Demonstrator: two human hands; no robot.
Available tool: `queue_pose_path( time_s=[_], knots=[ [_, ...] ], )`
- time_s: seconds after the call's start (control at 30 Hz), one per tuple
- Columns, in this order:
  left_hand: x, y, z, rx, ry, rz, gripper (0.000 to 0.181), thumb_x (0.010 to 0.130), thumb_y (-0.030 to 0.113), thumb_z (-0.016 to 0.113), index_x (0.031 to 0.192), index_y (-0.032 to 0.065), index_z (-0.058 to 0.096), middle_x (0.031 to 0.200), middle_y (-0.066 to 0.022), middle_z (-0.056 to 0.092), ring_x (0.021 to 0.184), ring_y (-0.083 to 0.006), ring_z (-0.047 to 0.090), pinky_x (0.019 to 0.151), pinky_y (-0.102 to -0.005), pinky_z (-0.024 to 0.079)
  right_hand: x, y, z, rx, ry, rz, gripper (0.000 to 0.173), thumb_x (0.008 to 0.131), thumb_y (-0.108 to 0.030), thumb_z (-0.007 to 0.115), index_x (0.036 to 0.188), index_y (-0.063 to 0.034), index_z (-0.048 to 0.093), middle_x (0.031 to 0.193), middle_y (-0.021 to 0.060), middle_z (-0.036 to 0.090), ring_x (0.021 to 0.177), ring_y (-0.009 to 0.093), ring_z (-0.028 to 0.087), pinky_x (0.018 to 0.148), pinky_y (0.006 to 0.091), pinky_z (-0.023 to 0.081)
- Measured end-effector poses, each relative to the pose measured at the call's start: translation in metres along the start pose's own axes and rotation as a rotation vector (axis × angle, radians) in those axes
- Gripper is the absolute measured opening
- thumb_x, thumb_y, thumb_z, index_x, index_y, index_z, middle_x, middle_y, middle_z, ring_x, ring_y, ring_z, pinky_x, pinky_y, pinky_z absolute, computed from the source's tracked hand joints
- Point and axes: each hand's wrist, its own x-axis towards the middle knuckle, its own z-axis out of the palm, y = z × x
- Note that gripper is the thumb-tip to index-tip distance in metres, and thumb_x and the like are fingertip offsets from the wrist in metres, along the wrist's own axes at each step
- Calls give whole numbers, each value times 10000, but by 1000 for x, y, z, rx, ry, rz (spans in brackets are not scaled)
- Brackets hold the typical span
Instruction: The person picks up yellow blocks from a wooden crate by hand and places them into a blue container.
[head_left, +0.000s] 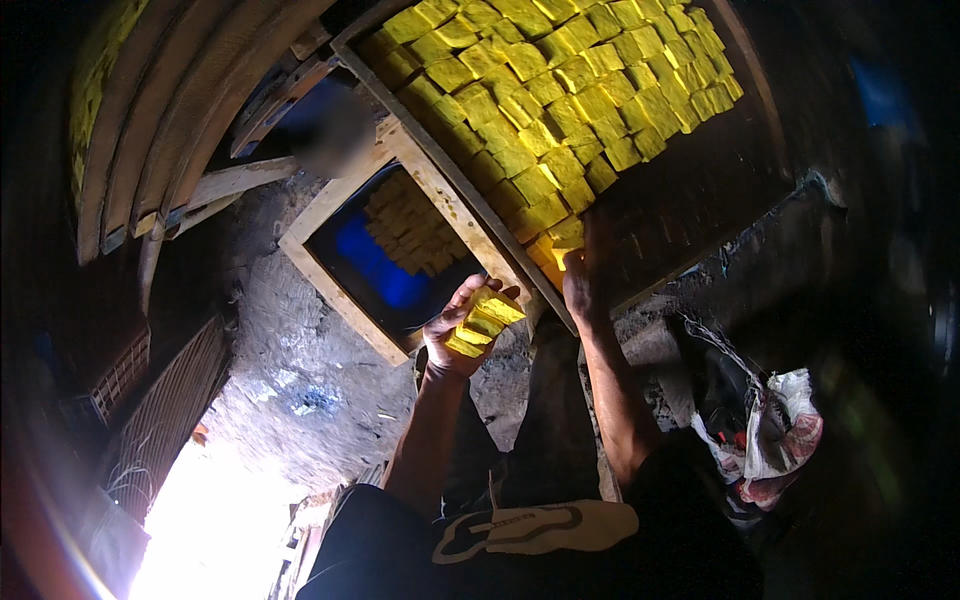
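My left hand (452, 330) is raised palm up, its fingers curled around a short stack of yellow tofu blocks (482, 321). It is held near the corner of a wood-framed basin (341, 330). To its right, my right hand (577, 281) reaches over the near edge of a large dark tray (690, 195). Its fingertips are on a yellow tofu block (566, 250) at the near end of the rows. Many more yellow tofu blocks (536, 139) sit close together in the tray, in slanting rows. Part of my right hand is in shadow.
The basin's dark surface (337, 277) shows blue and a brownish block pattern, perhaps a reflection. Stacked wooden trays (161, 120) stand at upper left. A crumpled white sack (784, 424) lies at right. Corrugated sheet (169, 409) leans near a bright opening at lower left.
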Motion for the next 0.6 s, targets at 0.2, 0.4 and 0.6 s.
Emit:
queue_pose_path(
  time_s=[0.2,0.4,0.6],
  knots=[
    [-21,11,-19,-78,77,-3,471,728,202,647,1178,73,594,1201,-124,582,1204,-377,521,1017,-470,440,-7,-26,6,500,-61,-33,530,791,-46,505,1317,-41,446,1303,209,447,1230,351,450,1044,438,353],
    [-49,34,-49,-191,89,56,448,714,163,673,1146,72,598,1196,-121,570,1191,-377,527,990,-493,466,19,16,-31,1191,-375,346,532,675,-185,566,1189,-53,529,1175,98,554,1094,244,545,908,378,470],
    [-84,67,-82,-283,112,195,489,696,156,666,1168,68,576,1201,-132,576,1196,-366,528,997,-482,464,-20,-111,-19,1729,-676,621,526,822,-282,621,1281,-85,457,1279,210,519,1179,407,514,838,457,508]
  ],
)
